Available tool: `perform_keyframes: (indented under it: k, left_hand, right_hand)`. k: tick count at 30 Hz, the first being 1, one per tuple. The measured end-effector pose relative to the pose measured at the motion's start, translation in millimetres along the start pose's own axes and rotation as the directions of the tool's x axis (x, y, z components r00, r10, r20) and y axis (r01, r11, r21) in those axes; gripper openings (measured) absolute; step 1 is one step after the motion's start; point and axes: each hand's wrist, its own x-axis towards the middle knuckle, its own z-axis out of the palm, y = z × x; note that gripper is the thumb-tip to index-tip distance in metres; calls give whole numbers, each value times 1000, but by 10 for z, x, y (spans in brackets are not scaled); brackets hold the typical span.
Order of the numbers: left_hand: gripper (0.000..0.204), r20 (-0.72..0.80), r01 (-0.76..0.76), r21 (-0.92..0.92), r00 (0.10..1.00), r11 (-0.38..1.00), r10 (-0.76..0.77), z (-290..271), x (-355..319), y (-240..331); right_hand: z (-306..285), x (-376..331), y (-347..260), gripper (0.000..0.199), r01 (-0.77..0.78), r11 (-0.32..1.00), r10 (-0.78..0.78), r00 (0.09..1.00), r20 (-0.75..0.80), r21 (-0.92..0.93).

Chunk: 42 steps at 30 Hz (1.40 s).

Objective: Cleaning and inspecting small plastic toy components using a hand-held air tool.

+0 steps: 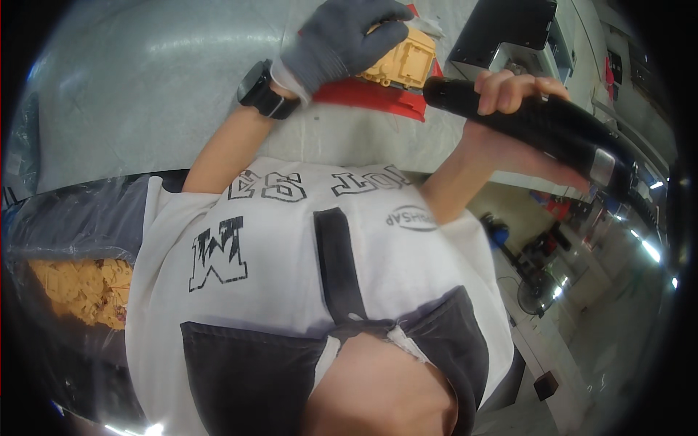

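The left hand point(345, 40), in a grey work glove with a black watch point(263, 91) at the wrist, is closed over the top of a yellow moulded plastic part point(406, 62). The part rests on a red tray point(378, 96) on the grey counter point(160, 87), directly beneath the gloved fingers.

The right hand point(512, 98), bare, is wrapped around a thick black hose point(538, 120). The hose's blunt end sits just beside the yellow part, on its right side. The hose runs away to the right through a silver collar point(603, 166).

A black and grey machine housing point(509, 29) stands behind the right hand. A clear bag of further yellow parts point(83, 291) lies at the lower left, well apart from both hands.
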Motion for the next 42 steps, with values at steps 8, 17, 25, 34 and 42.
perform_keyframes:
  k: [8, 17, 25, 34, 42]
  left_hand:
    - [15, 116, 211, -32, 972, 977, -206, -52, -28, 26]
    - [21, 27, 148, -32, 989, 988, -147, -55, 104, 140]
    - [40, 109, -244, -306, 951, 920, 289, -299, 788, 782]
    - [37, 248, -99, -357, 949, 929, 196, -182, 709, 960]
    - [34, 364, 57, -343, 928, 938, 77, -72, 629, 891]
  right_hand:
    - [8, -38, 52, 102, -17, 990, 22, 999, 33, -140]
    - [102, -32, 92, 108, 134, 987, -121, 983, 140, -86]
    - [315, -176, 179, 91, 37, 875, -236, 903, -360, -482]
    - [198, -168, 123, 89, 3, 887, -222, 880, -421, -461]
    - [103, -178, 260, 88, -48, 912, -162, 870, -466, -407]
